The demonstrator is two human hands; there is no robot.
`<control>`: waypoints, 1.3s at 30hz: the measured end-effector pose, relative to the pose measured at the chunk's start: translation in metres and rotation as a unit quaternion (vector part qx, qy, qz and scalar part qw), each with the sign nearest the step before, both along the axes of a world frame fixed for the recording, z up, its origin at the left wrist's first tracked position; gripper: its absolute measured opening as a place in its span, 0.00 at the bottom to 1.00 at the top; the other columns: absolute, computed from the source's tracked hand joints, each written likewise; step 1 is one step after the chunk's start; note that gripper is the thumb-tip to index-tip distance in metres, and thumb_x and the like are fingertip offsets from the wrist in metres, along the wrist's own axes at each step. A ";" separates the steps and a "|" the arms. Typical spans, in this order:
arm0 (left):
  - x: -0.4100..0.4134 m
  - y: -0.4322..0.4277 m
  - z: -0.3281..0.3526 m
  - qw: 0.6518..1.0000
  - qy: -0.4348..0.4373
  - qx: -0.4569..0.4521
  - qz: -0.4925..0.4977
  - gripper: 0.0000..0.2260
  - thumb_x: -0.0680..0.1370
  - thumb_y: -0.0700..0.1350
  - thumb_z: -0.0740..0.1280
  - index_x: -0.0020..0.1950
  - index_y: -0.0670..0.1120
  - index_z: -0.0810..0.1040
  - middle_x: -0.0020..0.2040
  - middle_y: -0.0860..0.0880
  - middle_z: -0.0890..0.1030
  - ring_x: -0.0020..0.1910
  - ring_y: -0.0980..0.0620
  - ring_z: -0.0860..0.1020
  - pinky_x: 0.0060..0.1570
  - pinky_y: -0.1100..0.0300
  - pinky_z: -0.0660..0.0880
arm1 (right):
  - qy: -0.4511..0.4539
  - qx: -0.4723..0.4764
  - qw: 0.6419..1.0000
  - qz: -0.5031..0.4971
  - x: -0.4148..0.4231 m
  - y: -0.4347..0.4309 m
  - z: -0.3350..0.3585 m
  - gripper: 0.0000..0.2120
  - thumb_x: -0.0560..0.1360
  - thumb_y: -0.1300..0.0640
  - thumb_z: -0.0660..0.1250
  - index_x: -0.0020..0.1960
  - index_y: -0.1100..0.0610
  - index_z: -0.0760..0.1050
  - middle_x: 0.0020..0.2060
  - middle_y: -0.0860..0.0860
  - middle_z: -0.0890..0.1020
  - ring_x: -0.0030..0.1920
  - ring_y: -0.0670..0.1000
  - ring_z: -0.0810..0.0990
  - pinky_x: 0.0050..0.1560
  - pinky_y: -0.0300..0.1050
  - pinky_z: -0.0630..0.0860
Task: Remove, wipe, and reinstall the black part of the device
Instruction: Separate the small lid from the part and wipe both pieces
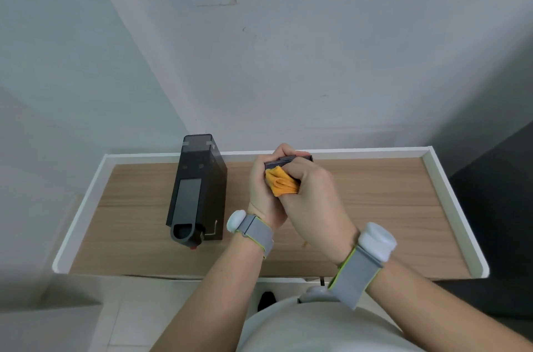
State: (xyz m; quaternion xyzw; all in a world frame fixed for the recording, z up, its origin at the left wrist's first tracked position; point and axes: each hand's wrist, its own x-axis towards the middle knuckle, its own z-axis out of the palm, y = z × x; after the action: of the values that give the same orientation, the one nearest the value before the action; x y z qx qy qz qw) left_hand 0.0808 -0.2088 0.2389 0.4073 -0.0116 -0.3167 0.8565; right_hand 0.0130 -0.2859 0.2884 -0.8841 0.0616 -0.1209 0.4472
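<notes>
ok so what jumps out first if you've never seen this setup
The orange cloth, bunched in the right hand, pressed against a small black part that the left hand holds above the middle of the wooden table. To their left stands the tall black device.

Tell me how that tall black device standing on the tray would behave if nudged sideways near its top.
The device stands upright, tall and narrow, so a high push probably tips it rather than slides it. Its rigid-looking casing likely will not flex. The wooden tray surface looks smooth, so a low push may slide it.
</notes>
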 end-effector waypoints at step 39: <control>0.003 -0.017 -0.018 0.955 -0.108 0.263 0.080 0.11 0.77 0.46 0.61 0.39 0.46 0.79 0.46 0.46 0.87 0.50 0.43 0.80 0.49 0.49 0.73 | 0.112 -0.103 0.978 0.143 -0.006 -0.057 -0.020 0.19 0.69 0.72 0.62 0.37 0.48 0.75 0.47 0.45 0.79 0.46 0.51 0.79 0.47 0.46 0.77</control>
State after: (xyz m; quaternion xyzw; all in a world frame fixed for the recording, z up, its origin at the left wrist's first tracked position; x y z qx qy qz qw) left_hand 0.0841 -0.2253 0.2210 0.6498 0.0123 -0.1927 0.7351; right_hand 0.0070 -0.3428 0.2687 -0.9329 -0.0288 0.0388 0.3569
